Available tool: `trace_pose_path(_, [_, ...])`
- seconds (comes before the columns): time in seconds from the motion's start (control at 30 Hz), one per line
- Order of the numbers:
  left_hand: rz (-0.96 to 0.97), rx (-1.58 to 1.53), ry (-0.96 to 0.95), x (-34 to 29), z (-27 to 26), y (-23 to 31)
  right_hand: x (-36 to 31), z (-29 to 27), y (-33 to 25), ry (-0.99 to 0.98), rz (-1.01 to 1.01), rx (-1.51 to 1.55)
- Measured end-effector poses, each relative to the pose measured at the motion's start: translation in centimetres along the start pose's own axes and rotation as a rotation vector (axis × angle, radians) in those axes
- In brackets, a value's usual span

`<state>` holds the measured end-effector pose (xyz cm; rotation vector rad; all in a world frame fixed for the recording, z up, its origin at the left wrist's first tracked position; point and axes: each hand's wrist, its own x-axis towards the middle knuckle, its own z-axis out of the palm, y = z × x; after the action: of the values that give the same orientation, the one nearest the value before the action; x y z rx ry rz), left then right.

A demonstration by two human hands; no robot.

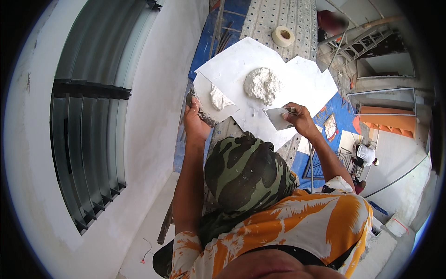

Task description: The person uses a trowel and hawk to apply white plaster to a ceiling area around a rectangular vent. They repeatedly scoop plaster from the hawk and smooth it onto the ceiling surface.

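My left hand (197,125) grips the edge of a white plaster hawk (202,89), a flat plate with a grimy, crusted rim. A dollop of white plaster (219,98) sits on it. In my right hand (304,122), between thumb and fingers, is a flat greyish putty knife (277,119). Its blade hovers over or touches a white board (246,52); I cannot tell which. On that board, beyond and between my hands, rises a lumpy heap of white plaster (263,86).
The board lies on perforated metal planks (267,16), with a tape roll (283,36) beyond it. To my left runs a pale wall (155,88) with a louvred window (86,116). Far below on the right are a blue sheet (343,114), a ladder (371,45) and a person in white (365,154).
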<state>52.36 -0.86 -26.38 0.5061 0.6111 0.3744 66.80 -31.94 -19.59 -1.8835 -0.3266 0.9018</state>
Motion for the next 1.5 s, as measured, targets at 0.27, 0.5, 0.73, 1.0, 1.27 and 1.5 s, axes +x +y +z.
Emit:
trace_pose_path(0.27, [0.048, -0.008, -0.127, 1.3, 4.8, -4.4, 4.8, -0.7, -7.1, -0.155, 0.226, 0.068])
trace_pose_path(0.5, [0.023, -0.114, -0.099, 1.0, 4.1, -1.8, 3.9, 0.5, -9.7, 0.1, -0.113, 0.07])
trace_pose_path(0.73, [-0.248, -0.305, -0.161, 0.0, 7.9, -0.5, 3.8, 7.0, -10.4, 0.104, -1.092, -0.446])
trace_pose_path(1.0, [-0.133, -0.132, -0.077, -0.9, 9.7, 1.2, 4.5, 1.6, -10.5, 0.268, -1.134, -0.853])
trace_pose_path(1.27, [0.775, -0.103, -0.169, -3.1, 10.6, 6.9, 8.2, 8.7, -9.4, 0.094, 0.013, 1.205])
trace_pose_path(1.5, [1.419, 0.994, -0.561, -9.4, 9.6, 13.3, 7.9, 14.5, -18.5, -0.515, 0.084, 1.214])
